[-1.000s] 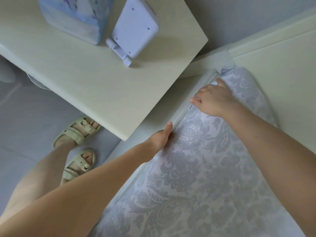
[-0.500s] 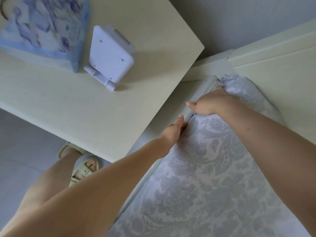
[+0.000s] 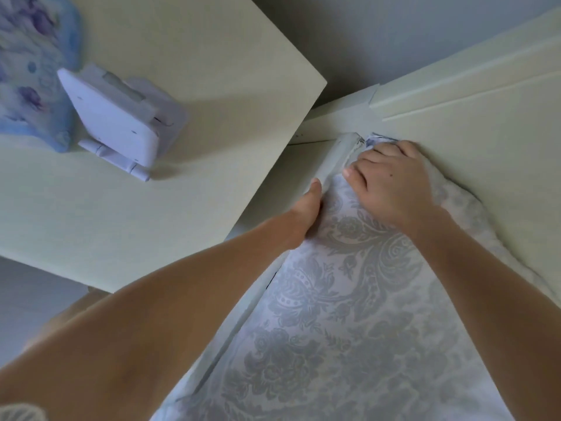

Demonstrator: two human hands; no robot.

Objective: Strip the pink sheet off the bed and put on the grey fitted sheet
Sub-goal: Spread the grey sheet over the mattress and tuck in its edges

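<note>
Grey plain wall (image 3: 394,34) fills the view at 12 o'clock, and below it, toward 2 o'clock, stands the cream wooden headboard (image 3: 485,123) of the bed. At 10 o'clock is the cream flat table (image 3: 182,223). It carries a small white plastic device with a hinge (image 3: 115,126), which stands tilted. Just beside it, at 9 o'clock from it, is a soft blue pack with purple flower print (image 3: 30,71), cut by the picture edge. A piece of pale grey floor (image 3: 21,299) shows at 8 o'clock.

The grey fitted sheet with a pale flower and leaf pattern (image 3: 349,314) lies over the mattress from 6 o'clock up to the bed corner near the centre. Its corner is bunched against the headboard. Along its 9 o'clock edge runs the pale painted side rail of the bed (image 3: 335,159), which ends at the headboard.

My right hand (image 3: 391,183) lies palm down on the sheet corner with the fingers spread. It presses the cloth down, and the fingertips (image 3: 406,145) reach the line where the sheet meets the headboard.

My left hand (image 3: 306,214) is at the sheet's edge, between the mattress and the side rail. Only the thumb and the back of this hand show; the thumb points to 12 o'clock and touches the rail. The other fingers are hidden under the cloth, so I cannot tell if they grip it or lie flat.

Both my forearms come in from 7 and 5 o'clock.
</note>
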